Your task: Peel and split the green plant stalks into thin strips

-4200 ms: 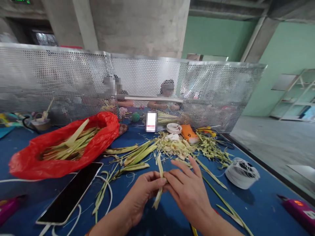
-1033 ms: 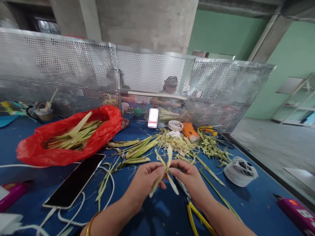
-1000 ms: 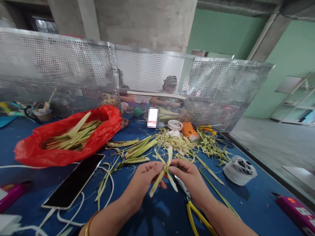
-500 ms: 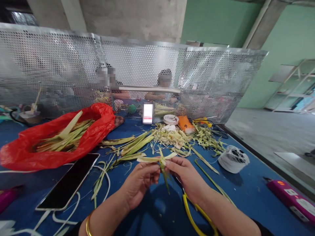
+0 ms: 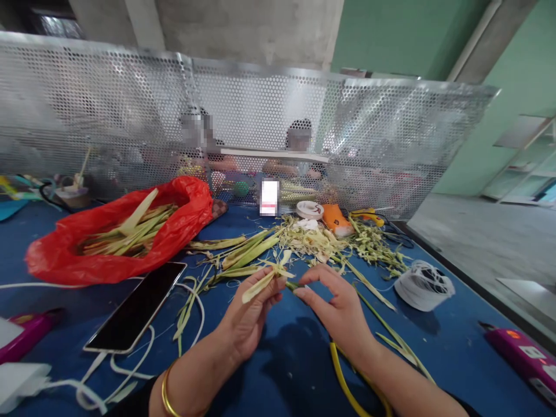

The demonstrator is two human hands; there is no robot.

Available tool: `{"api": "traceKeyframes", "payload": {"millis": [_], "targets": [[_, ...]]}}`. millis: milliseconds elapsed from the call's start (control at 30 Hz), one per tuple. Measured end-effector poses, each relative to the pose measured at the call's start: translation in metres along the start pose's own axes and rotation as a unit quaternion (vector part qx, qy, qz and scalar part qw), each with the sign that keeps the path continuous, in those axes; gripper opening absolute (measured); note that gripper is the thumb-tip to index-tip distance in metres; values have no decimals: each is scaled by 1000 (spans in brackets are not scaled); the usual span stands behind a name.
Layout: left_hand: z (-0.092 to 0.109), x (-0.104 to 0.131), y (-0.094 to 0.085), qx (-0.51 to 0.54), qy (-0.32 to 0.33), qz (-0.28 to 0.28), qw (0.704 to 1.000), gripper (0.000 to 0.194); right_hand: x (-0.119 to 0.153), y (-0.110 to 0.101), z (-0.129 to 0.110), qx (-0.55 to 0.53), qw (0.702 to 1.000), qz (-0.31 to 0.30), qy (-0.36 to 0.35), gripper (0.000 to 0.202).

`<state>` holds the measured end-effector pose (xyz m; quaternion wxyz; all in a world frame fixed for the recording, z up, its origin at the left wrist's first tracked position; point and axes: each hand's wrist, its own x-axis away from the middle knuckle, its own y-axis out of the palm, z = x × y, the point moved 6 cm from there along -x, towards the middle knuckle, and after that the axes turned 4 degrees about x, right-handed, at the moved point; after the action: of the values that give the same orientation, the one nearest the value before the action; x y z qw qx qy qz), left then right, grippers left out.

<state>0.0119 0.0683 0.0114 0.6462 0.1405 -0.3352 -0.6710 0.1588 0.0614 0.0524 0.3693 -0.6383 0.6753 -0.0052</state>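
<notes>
My left hand (image 5: pixel 254 307) pinches a small flower-like piece of pale husk strips (image 5: pixel 278 271) between thumb and fingers. Its strips spread out above the fingertips, one pointing down to the left. From its right side a short green stem (image 5: pixel 292 285) sticks out, and my right hand (image 5: pixel 334 301) grips the end of that stem between thumb and forefinger. Under my right wrist lie yellow-handled scissors (image 5: pixel 341 379), their blades hidden. Just beyond my hands rest green and pale husk leaves (image 5: pixel 247 252) and a heap of shredded strips (image 5: pixel 308 240).
A red plastic bag (image 5: pixel 56 260) of husks stands left, with a phone (image 5: pixel 139 307) and white cables in front. At right are a white string spool (image 5: pixel 423 286) and a purple tool (image 5: pixel 521 353). A perforated metal screen (image 5: pixel 260 98) closes the back; two people sit behind it.
The husk flower has tipped over, so its stem now points right instead of down. My right hand has drawn back from the petals to the stem's end. The view has shifted slightly left.
</notes>
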Motion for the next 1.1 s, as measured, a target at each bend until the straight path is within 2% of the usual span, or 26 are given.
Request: {"api": "traceKeyframes", "payload": {"millis": [67, 133, 233, 300, 433, 567, 700, 833, 967, 1100], "targets": [[1, 1, 2, -12, 3, -16, 1000, 23, 3, 3, -4, 44, 999, -12, -25, 6], [1, 2, 4, -26, 7, -35, 999, 22, 6, 8, -3, 58, 998, -18, -5, 7], [0, 1, 5, -55, 24, -52, 997, 21, 11, 20, 9, -22, 991, -68, 112, 17], [-1, -1, 3, -71, 29, -40, 996, 22, 14, 30, 15, -104, 972, -111, 181, 22], [-2, -6, -2, -91, 19, -12, 996, 28, 15, 36, 20, -202, 938, -129, 250, 26], [8, -7, -3, -140, 47, 8, 989, 28, 13, 36, 20, -249, 917, -160, 270, 24], [16, -4, 4, -203, 75, -21, 976, 22, 17, 37, 23, -286, 886, -183, 315, 26], [13, -3, 8, -243, 52, -51, 967, 23, 16, 35, 22, -301, 886, -166, 311, 29], [8, -6, 4, -250, 13, -40, 967, 24, 16, 34, 23, -301, 882, -166, 322, 30], [7, -8, 8, -283, 33, -94, 954, 20, 17, 37, 24, -320, 867, -183, 335, 27]]}}
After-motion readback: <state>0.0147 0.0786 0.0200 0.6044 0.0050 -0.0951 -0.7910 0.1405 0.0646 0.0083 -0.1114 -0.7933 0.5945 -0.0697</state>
